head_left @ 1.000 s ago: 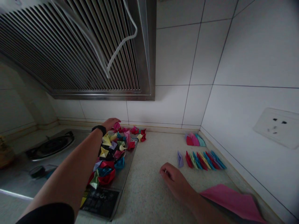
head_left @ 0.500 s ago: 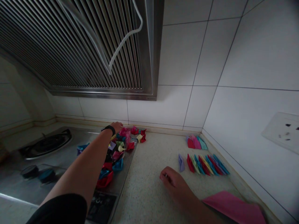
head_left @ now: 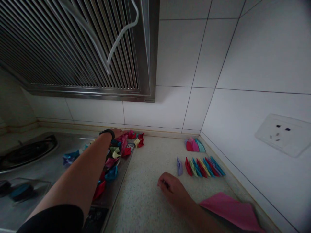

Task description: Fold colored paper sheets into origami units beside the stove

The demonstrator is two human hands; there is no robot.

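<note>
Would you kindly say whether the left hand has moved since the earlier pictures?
Yes: the bare left hand has shifted right, relative to the thin, dark, vertical tile seam behind it.

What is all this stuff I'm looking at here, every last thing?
Range hood: one, silver, upper left
Tubing: two strands, white, before the hood
Tiled wall: white, back and right
Socket plate: one, white, right wall
Stove: one, steel, left
Burner: one visible, black, far left
Knobs: two, dark, lower left
Counter: one, pale speckled, centre
Paper pile: many, mixed colours, around left arm
Paper row: about nine, mixed, right
Single folded piece: one, purple, left of row
Paper cluster: several, mixed, behind row
Pink sheet: one, pink, lower right
Wristband: one, black, left wrist
Sleeve: one, black, lower left
Left hand: one, bare, at pile's back
Right hand: one, bare, curled, over counter
</note>
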